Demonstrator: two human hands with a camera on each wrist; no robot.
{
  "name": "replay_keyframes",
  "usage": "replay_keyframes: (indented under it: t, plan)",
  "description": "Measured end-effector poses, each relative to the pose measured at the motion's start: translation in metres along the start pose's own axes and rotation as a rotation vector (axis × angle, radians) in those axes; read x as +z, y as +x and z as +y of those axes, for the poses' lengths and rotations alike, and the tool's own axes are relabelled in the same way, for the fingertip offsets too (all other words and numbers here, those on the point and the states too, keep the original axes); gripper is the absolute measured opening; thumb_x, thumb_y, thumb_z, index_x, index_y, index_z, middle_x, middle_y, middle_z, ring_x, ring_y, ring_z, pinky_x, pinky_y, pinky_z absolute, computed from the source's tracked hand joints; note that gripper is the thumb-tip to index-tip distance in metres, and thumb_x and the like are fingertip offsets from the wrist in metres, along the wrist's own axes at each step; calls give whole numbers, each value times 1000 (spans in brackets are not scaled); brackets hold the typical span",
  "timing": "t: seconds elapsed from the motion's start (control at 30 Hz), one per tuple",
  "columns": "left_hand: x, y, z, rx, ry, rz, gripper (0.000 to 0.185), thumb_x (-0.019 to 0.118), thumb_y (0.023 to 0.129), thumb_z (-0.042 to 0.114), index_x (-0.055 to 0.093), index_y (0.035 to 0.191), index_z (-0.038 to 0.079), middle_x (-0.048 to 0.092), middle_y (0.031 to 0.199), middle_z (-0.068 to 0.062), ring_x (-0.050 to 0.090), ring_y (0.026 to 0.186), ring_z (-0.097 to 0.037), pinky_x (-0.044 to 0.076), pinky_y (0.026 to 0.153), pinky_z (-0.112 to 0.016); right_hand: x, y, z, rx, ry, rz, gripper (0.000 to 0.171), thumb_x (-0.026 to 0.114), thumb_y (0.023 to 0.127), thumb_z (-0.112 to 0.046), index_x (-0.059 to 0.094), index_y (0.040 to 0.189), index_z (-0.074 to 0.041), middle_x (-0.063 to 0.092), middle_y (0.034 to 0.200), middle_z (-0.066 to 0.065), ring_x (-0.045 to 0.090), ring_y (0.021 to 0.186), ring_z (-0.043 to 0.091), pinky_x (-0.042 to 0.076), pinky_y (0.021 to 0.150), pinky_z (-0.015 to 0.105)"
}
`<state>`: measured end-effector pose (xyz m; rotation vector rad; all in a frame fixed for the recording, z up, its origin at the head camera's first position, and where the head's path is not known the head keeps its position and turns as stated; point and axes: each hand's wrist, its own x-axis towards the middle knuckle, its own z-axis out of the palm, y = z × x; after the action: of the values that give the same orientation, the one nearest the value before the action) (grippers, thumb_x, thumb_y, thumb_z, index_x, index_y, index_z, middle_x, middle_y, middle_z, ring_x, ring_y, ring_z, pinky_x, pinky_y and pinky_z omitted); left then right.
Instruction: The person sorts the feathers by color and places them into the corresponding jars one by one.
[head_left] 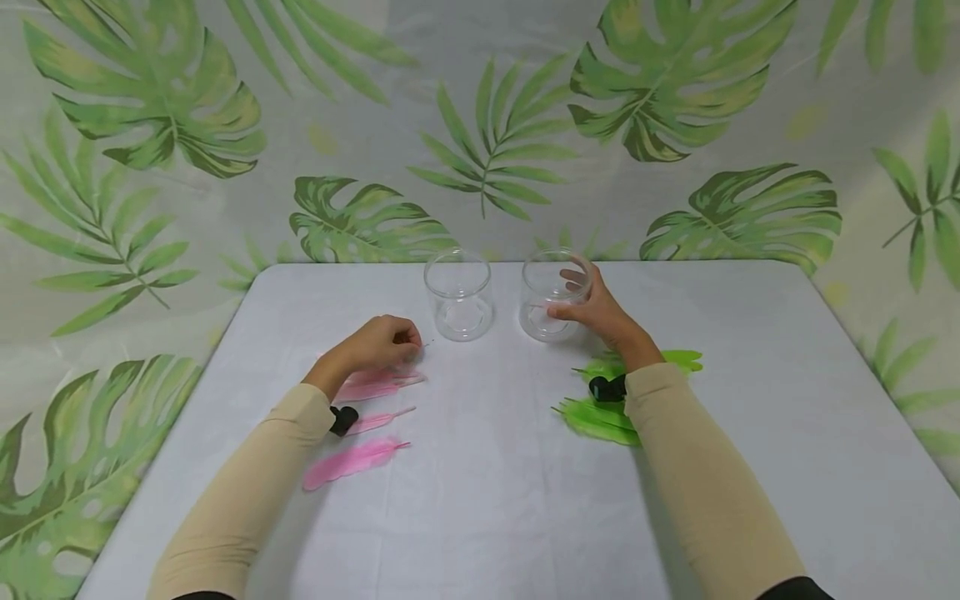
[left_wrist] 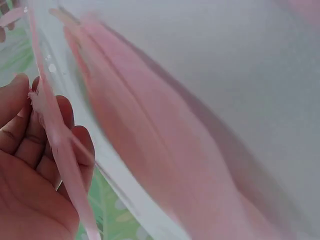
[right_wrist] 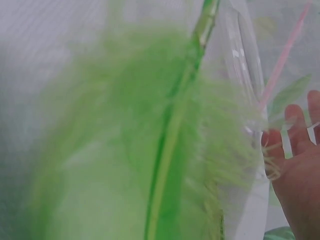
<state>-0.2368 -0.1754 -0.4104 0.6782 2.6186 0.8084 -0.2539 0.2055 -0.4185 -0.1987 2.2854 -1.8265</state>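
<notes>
A pale curtain printed with green leaves (head_left: 491, 158) hangs along the far side, smooth and faintly glossy. In front of it spreads the surface (head_left: 480, 467), under a matte white covering.

Two beige fabric sleeves (head_left: 232, 500) reach in from the near edge. The right hand (head_left: 596, 310) wraps the right side of the clear, round, straight-walled right jar (head_left: 537, 302), fingers moderately spread on the far side, thumb on the near wall. The left hand (head_left: 385, 342), near and left of the clear, matching left jar (head_left: 459, 293) and apart from it, has its fingers curled in, thumb and forefinger nearly together on a slim pale-pink feather (left_wrist: 64, 155).

Both jars stand upright side by side at the far middle, glass or clear plastic, I cannot tell which. They should be rigid, slick and possibly breakable; a broad grip round the wall suits them.

Soft pink feathers (head_left: 358, 458) lie on the left, quills towards the middle; bright lime-green feathers (head_left: 600, 421) lie on the right, partly under the right forearm, quills pointing left. All look nearly weightless, easily creased or blown aside. Their vanes are flat and pliant, with wispy down at the base; the thin, stiffer bare quill is the best place to pinch.
</notes>
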Motion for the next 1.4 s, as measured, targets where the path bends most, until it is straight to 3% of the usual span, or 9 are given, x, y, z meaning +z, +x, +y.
replay_keyframes:
  t: [0.17,0.33,0.73,0.9,1.17,1.23,1.4]
  plan:
    - [-3,-3,4,24,-42,20,8,63,93,8,70,96,5,71,91,-6,60,83,-13,50,80,-28,0,-1,-5,-1,27,-2,104,74,84,-2,3,159,-16,20,164,19,15,154,37,20,123,56]
    - [-6,-7,6,32,-71,45,16,63,94,7,73,106,3,74,102,-9,63,91,-16,52,86,-32,-1,1,3,-12,9,-5,104,74,85,-6,2,159,-21,20,165,15,15,154,34,20,124,55]
    - [-17,-22,14,-1,-120,131,16,65,94,12,71,105,2,73,99,-9,65,92,-20,52,81,-33,-3,3,8,-21,-5,-10,105,75,86,-11,1,159,-27,19,166,11,15,155,33,17,124,55]
    - [-26,-23,12,-6,-111,203,15,65,95,13,71,105,3,73,101,-10,66,92,-21,53,82,-32,-1,1,6,-3,-3,-16,105,74,86,-9,1,159,-24,19,166,12,14,155,34,17,124,56]
    - [-42,-24,19,5,-224,265,16,62,98,12,69,109,3,71,108,-24,70,98,-35,53,80,-20,-2,0,6,-31,-5,-20,101,73,88,-11,2,159,-25,20,166,12,15,155,33,17,124,56]
    - [-45,-27,23,8,-242,284,18,63,97,14,70,110,3,71,109,-22,69,98,-35,53,80,-19,-1,-1,8,-26,-3,-23,101,74,88,-11,3,159,-25,20,165,13,15,155,34,17,124,56]
    - [-55,-31,40,44,-328,354,19,64,97,18,70,110,5,73,107,-11,69,92,-15,52,82,-19,1,-2,7,-39,0,-22,101,74,88,-11,3,158,-26,20,165,14,15,154,34,18,124,56]
